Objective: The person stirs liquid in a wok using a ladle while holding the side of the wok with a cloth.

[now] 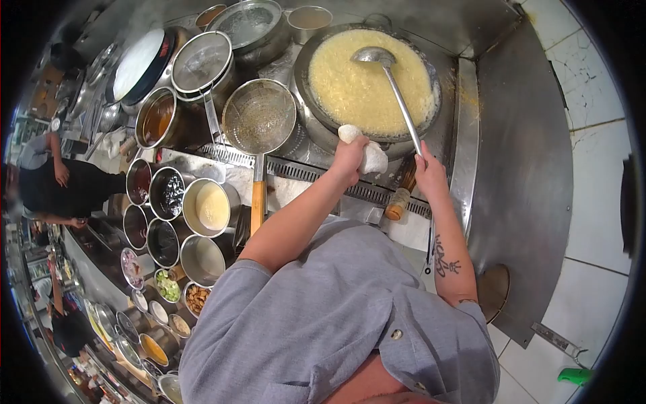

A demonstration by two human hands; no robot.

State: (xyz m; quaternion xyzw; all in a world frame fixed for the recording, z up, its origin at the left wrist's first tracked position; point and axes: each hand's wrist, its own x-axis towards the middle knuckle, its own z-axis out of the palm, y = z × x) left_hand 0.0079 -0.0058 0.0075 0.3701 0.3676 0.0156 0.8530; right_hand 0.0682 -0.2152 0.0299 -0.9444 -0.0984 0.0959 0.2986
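Note:
A large wok (301, 87) holds a pale yellow, lumpy, bubbling mixture (363, 94). My left hand (350, 160) is closed round a folded white cloth (373, 159) at the wok's near rim; whether it also grips a wok handle is hidden. In my right hand (431, 174) is the long metal handle of a ladle (402, 101), its bowl resting in the mixture towards the far side. Between my hands, a brush-like bundle with a wooden end (396, 207) lies on the stove front.
Left of the wok, a spider strainer (259, 116) and a sieve (202, 62) rest over pots. Steel containers of sauces (212, 205) and chopped ingredients (167, 285) line the left. A steel wall (525, 168) bounds the right. Another person (60, 176) stands at far left.

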